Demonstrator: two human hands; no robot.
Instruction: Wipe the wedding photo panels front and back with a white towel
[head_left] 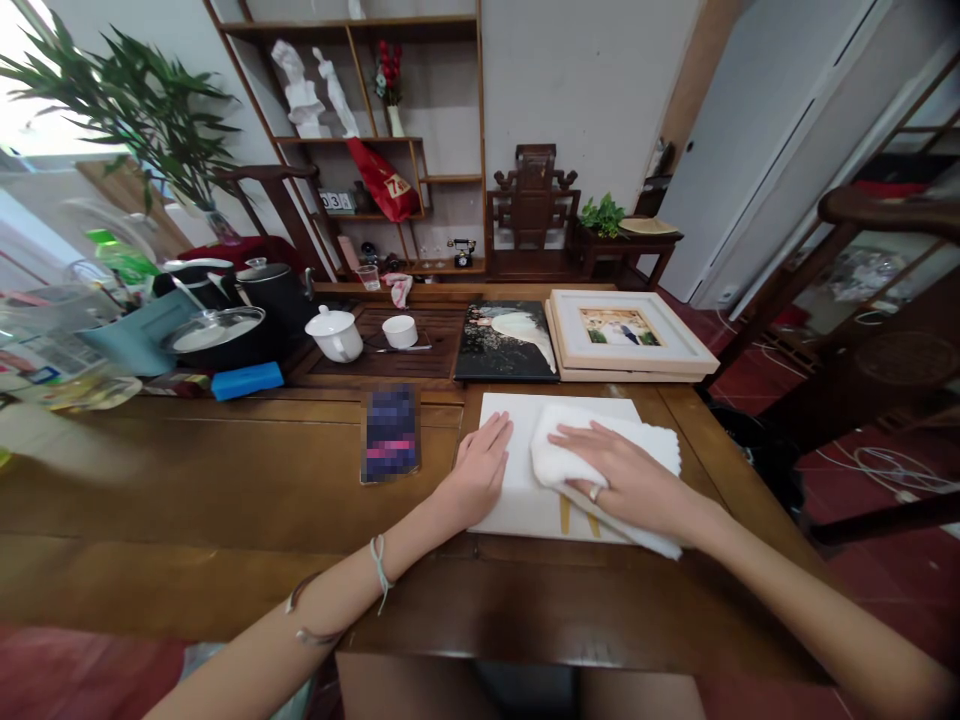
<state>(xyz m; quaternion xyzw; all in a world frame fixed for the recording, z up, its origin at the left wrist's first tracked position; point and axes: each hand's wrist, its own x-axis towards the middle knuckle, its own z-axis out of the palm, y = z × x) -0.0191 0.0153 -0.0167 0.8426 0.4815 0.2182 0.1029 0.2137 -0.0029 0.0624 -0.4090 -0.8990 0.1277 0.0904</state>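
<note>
A flat white panel (517, 505) lies on the wooden table in front of me. My left hand (484, 462) rests on its left side, fingers stretched out flat and close together. On the panel's right half my right hand (611, 470) presses a folded white cloth (651, 445), with the fingers over it and the thumb along its near fold. The cloth hangs past the panel's right and near edges. Two yellowish strips (565, 514) show on the panel just below the cloth; their upper ends are hidden.
Behind the panel lie a dark photo panel (506, 342) and a stack of framed photos (634, 335). A blurred-out phone-like object (391, 433) is left of my hand. Farther left are a lidded white bowl (334, 335), a white cup (400, 331), a blue block (247, 381) and a black kettle (276, 300).
</note>
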